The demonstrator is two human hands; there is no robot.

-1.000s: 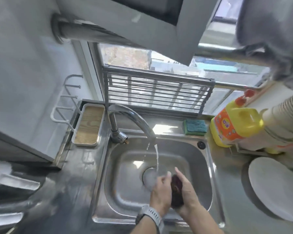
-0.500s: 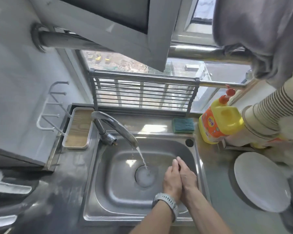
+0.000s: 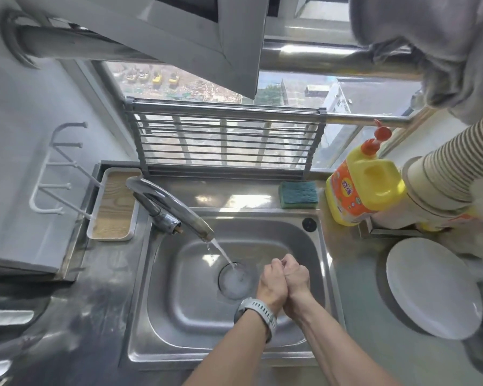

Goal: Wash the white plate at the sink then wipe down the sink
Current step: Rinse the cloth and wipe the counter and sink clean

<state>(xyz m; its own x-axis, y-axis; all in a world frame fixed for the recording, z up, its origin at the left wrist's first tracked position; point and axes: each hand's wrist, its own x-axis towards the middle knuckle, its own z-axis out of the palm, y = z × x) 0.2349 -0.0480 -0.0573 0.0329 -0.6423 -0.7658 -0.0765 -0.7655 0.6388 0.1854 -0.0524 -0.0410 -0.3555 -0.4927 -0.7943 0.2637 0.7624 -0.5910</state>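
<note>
Over the steel sink [image 3: 162,324], the left hand [image 3: 272,285] and right hand [image 3: 296,277] are pressed together with fingers curled, just right of the drain [image 3: 236,281]. Whether they hold anything cannot be seen. A grey watch [image 3: 255,313] sits on the left wrist. The tap [image 3: 168,207] runs a thin stream into the drain. A white plate [image 3: 432,288] lies on the worktop [image 3: 357,338] at the right edge. Along the back edge sit a green sponge [image 3: 299,195] and a yellow soap bottle [image 3: 363,188]; a wood-lined tray [image 3: 115,204] sits at the back left corner.
</note>
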